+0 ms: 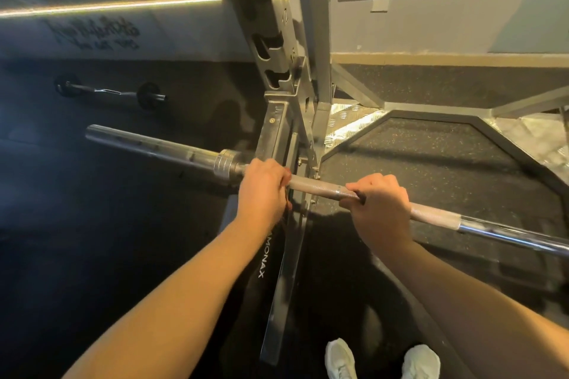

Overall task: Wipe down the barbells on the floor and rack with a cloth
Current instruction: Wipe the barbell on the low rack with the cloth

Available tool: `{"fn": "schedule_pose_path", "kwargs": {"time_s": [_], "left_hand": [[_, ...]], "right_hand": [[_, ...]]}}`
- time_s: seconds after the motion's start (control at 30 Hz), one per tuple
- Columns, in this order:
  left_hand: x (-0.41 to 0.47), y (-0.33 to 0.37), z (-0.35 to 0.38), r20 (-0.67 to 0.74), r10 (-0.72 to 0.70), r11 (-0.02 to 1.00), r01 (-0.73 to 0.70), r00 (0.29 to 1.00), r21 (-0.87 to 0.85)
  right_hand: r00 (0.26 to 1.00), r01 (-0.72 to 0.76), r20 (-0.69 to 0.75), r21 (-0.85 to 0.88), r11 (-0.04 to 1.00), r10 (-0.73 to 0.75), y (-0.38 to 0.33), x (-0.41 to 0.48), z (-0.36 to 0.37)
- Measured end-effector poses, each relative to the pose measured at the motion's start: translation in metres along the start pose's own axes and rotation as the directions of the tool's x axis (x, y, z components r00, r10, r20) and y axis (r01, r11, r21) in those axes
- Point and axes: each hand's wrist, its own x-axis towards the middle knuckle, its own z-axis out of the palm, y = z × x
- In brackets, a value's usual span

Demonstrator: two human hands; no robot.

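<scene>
A long steel barbell (317,186) lies across the rack (277,77), its thick sleeve reaching left and its shaft running off the right edge. My left hand (263,186) grips the shaft just inside the collar; a dark scrap shows under its fingers, and I cannot tell if it is the cloth. My right hand (380,204) grips the knurled part a little to the right, also with something dark under the fingers. A short curl bar (110,92) with small plates lies on the floor at the far left.
The rack's upright and base stand between my hands and the wall. A rubber platform (431,157) edged with checker plate lies to the right. My white shoes (381,360) are on the dark floor below. Mirrors with light strips line the wall.
</scene>
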Motion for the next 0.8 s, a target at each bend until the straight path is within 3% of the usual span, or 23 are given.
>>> {"fn": "schedule_pose_path", "kwargs": {"time_s": [0.07,0.2,0.3,0.37,0.5,0.57,0.63,0.7,0.8], "left_hand": [[0.004,-0.008,-0.004,0.011,-0.005,1.0,0.004,1.0,0.01],[0.023,-0.022,-0.01,-0.109,-0.13,0.989,0.136,0.986,0.055],[0.011,-0.001,0.002,0.05,-0.037,0.999,0.037,0.998,0.002],[0.008,-0.008,0.005,0.035,0.014,1.0,-0.014,0.999,-0.016],[0.021,-0.04,-0.008,-0.158,-0.205,0.979,0.199,0.966,-0.052],[0.022,-0.038,-0.006,-0.18,-0.231,0.973,0.232,0.956,-0.018],[0.017,-0.02,0.003,-0.143,-0.185,0.981,0.175,0.972,-0.079],[0.005,0.006,0.019,-0.075,-0.029,0.997,0.024,0.997,-0.069],[-0.007,0.029,0.041,-0.194,0.136,0.983,-0.157,0.971,-0.097]], "right_hand": [[1.0,-0.011,0.017,0.002,1.0,0.011,-0.001,-0.001,-0.001],[1.0,-0.019,0.018,-0.006,1.0,0.019,-0.001,0.001,0.0],[1.0,-0.021,0.023,-0.003,1.0,0.021,-0.001,0.001,-0.002],[0.999,-0.03,0.03,0.011,0.999,0.03,-0.002,0.0,-0.003],[0.999,-0.037,0.028,0.036,0.999,0.036,-0.003,0.001,-0.005],[0.999,-0.029,0.041,0.014,0.999,0.028,-0.004,0.001,-0.005],[0.999,-0.027,0.047,0.008,1.0,0.027,-0.004,0.002,-0.006],[0.998,-0.025,0.051,-0.002,1.0,0.025,-0.005,0.003,-0.008],[0.996,0.019,0.091,-0.018,1.0,-0.018,-0.004,0.006,-0.007]]}}
